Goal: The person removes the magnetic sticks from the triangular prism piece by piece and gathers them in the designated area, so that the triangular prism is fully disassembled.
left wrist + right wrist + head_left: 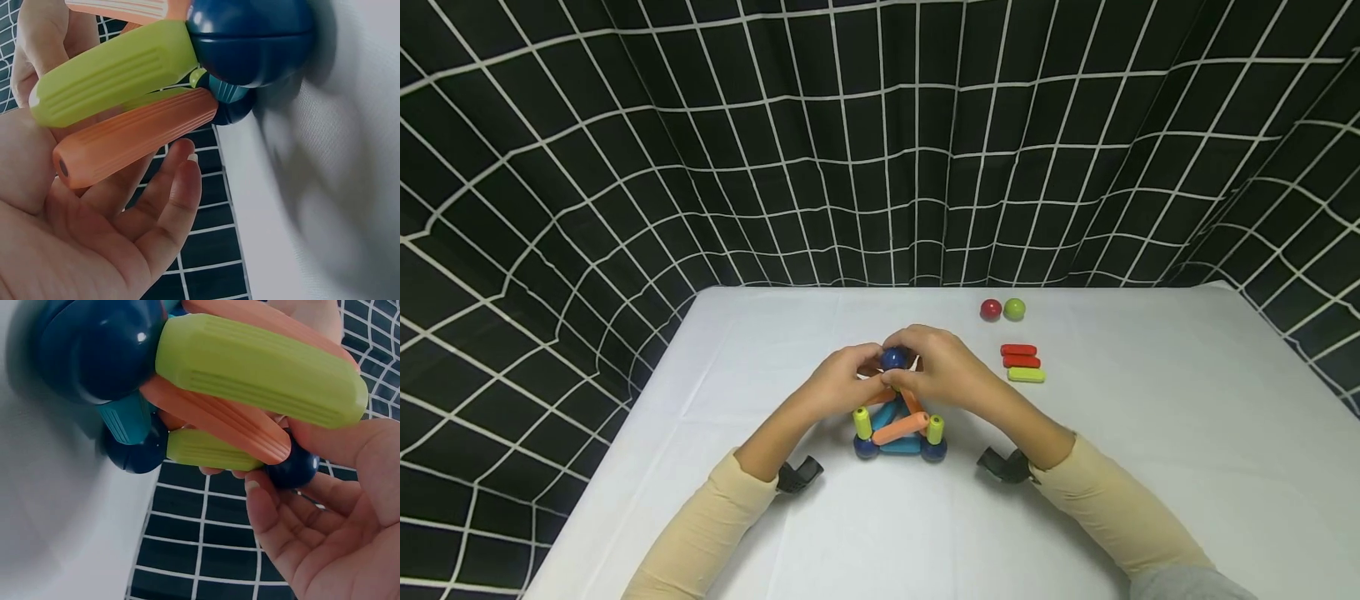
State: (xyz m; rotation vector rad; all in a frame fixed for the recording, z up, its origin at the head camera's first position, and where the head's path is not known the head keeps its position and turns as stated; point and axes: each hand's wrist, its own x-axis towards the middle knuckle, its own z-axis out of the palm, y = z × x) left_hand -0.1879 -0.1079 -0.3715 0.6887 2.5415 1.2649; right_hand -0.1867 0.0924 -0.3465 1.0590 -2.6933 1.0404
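The right hand [942, 367] pinches a blue ball [893, 359] beside the left hand [841, 381], whose grip I cannot tell

Prob. a lab- or studio-type rec. booth, exact bldg. unclear: blk. curtain [900, 121] w/ white grid lines hangs at back & both sides, boxing in a white-covered table [1150, 400]; L wrist cam [801, 475] & R wrist cam [1002, 466] also fit a lab-style setup.
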